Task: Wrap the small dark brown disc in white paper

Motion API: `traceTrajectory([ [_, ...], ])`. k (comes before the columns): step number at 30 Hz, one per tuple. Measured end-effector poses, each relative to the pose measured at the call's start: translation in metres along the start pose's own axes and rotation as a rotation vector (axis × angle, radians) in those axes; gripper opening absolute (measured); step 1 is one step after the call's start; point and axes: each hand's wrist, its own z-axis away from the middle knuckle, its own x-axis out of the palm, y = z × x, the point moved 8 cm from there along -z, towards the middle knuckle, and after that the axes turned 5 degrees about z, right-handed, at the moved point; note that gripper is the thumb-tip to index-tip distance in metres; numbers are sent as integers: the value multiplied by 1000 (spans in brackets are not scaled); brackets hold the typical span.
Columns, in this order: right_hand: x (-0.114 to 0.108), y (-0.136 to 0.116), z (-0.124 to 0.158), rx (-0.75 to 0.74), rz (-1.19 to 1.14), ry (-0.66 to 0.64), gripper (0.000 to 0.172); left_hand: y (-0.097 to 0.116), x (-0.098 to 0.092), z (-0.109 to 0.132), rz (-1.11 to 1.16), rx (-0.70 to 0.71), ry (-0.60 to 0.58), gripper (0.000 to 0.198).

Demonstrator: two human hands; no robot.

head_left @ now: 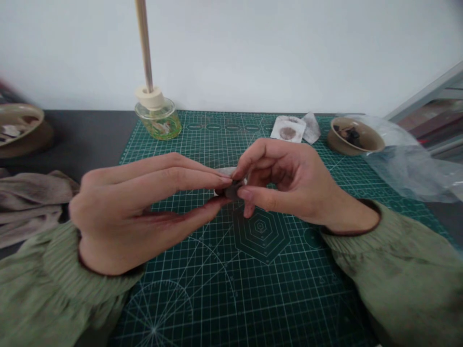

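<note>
Closest to the camera are my green left sleeve [47, 289] and right sleeve [394, 260], coming in from the bottom corners over a green cutting mat [173, 308]. Both hands are pinched in narrow, fingertips meeting just above the middle of the mat: the left hand [123, 217] and right hand [285, 185] are both holding a small dark piece [231, 191], with a pale scrap [227, 170] poking out at the top. Can't really tell what either one is, since the fingers hide most of it. Holding it up off the mat like that seems to be about fine control, with both sets of fingertips on it at once. Along the far edge of the mat are a glass jar [158, 120] with a stick in it, and a card [287, 129] with a brown round patch. A bowl [354, 136] and a clear plastic bag [408, 164] sit at the far right corner, probably parked out of the way. A grey cloth [29, 207] and a dish [18, 126] are off the left edge on the dark worktop [90, 130].
</note>
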Motion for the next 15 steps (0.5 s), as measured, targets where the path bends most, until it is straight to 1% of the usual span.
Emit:
traceTrajectory([
  [4,0,1,1,-14,-27,-55,48,0,-1,-5,25,-103,19,16],
  [6,1,0,1,-27,-55,-75,52,0,-1,-6,57,-136,28,15],
  [12,0,3,2,-2,-72,-75,46,-4,-1,0,104,-103,63,18],
  [15,0,3,2,-5,-81,-76,46,-5,-1,-2,113,-127,53,19],
])
